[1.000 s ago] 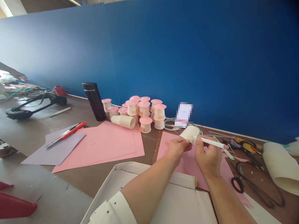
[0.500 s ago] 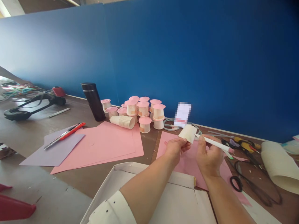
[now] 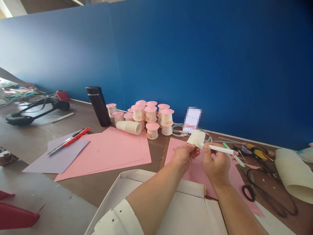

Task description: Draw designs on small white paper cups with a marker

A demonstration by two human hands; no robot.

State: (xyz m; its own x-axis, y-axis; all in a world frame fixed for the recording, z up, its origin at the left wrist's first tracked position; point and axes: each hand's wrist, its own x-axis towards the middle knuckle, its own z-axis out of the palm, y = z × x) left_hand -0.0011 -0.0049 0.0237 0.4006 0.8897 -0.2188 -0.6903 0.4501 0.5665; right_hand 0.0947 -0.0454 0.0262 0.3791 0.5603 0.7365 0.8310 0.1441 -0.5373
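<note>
Two bare hands meet just above the desk [image 3: 29, 137] from where I am watching. My left hand [image 3: 184, 155] has its grip clamped on a small cream paper cup [image 3: 197, 137], pinched between thumb and fingertips and held tilted on its side over a pink paper sheet [image 3: 193, 173]. My right hand [image 3: 216, 163] has its grip closed around a white pen with a pink end [image 3: 218, 149]. The pen lies nearly level, with its tip at the cup's near side and its pink end pointing right. I cannot tell for certain whether the tip touches the cup.

Below my forearms sits an open white cardboard box [image 3: 190, 209]. To the left lie larger pink paper sheets [image 3: 110, 150] partly over a lilac sheet [image 3: 58, 156], which carries a red-handled utility knife [image 3: 69, 140]. Behind them, against the blue wall [image 3: 195, 58], stands a tall black flask [image 3: 98, 106]. Just beside it is a cluster of small paper cups capped with pink discs [image 3: 151, 114], and in front of the cluster a stack of plain paper cups [image 3: 129, 127] lies on its side. On the right, black-handled scissors [image 3: 259, 192] rest near a cream roll of paper [image 3: 293, 173].
</note>
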